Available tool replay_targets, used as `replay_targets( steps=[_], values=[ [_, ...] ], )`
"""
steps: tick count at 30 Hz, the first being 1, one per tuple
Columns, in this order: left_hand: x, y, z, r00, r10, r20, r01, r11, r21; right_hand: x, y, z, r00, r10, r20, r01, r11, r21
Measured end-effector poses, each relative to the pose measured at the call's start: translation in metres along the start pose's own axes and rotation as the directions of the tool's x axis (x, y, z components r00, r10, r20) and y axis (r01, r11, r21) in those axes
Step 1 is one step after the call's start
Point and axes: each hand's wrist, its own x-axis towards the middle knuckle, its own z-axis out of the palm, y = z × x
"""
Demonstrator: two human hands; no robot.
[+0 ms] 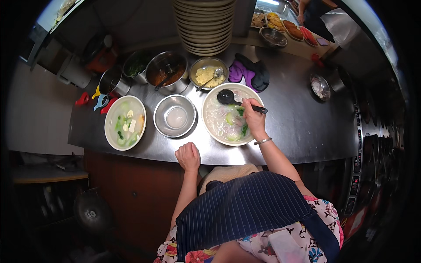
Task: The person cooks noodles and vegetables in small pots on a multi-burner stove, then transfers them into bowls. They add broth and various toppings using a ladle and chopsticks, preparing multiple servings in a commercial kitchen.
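Observation:
My right hand (pixel 254 117) grips the handle of a black ladle (pixel 226 97), whose bowl is over a large white bowl (pixel 208 131) of noodle soup with greens. My left hand (pixel 188 156) is curled at the front edge of the steel counter, with nothing visible in it. Between the two soup bowls stands a steel bowl (pixel 161 129) with a little cloudy liquid. Farther left, another white bowl (pixel 107 130) holds soup with greens, tofu-like pieces and pale slices. Behind the noodle bowl, a metal bowl (pixel 225 65) contains yellow crumbly food and a spoon.
Steel pots (pixel 157 87) of sauce and chopped greens line the counter's back left. A tall stack of plates or bowls (pixel 204 33) stands behind. Purple and black cloths (pixel 250 72) lie at the back; a small metal bowl (pixel 319 88) is at right. Another person's arm (pixel 302 11) shows at top right.

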Motion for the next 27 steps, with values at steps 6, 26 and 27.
replay_targets(
  steps=[6, 26, 27],
  values=[
    [0.000, -0.001, 0.001, 0.999, 0.029, -0.033, -0.028, 0.999, 0.029, -0.017, 0.000, 0.011, 0.987, -0.092, 0.134, 0.113, 0.981, -0.158],
    [-0.001, 0.000, 0.000, 0.999, -0.009, 0.035, 0.008, 1.000, 0.021, -0.043, -0.012, -0.078, 0.842, 0.068, 0.535, 0.076, 0.967, -0.243],
    [0.000, 0.001, -0.001, 0.999, -0.015, 0.041, 0.014, 1.000, 0.023, -0.043, -0.014, -0.085, 0.848, 0.094, 0.521, 0.052, 0.965, -0.258]
  ],
)
